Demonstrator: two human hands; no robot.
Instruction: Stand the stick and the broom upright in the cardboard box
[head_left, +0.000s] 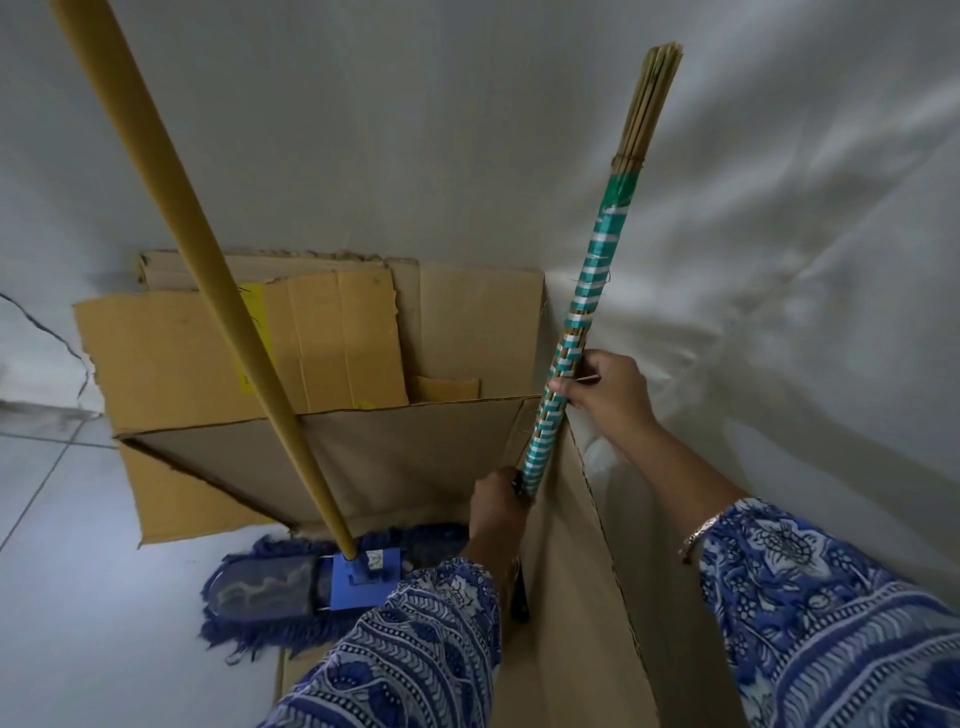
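Head view: the right hand (605, 392), at about 3 o'clock from the middle of the frame, is wrapped around the broom (582, 317), fingers closed on its handle, which is bound in teal and white bands. The left hand (498, 512), toward 5 o'clock, grips the same broom lower down, at the bottom of the banded part. The broom stands nearly upright, leaning slightly toward 1 o'clock, at the right-hand inner corner of the cardboard box (415, 457); its bare bundled end points up in front of the white cloth (779, 234) hung behind. The stick (208, 249), a yellow pole, runs from 11 o'clock down to a blue mop head (311, 582) at 6 o'clock and leans on the box's flap edge. Both sleeves (831, 613) are blue patterned; a bracelet (698, 535) circles the right wrist.
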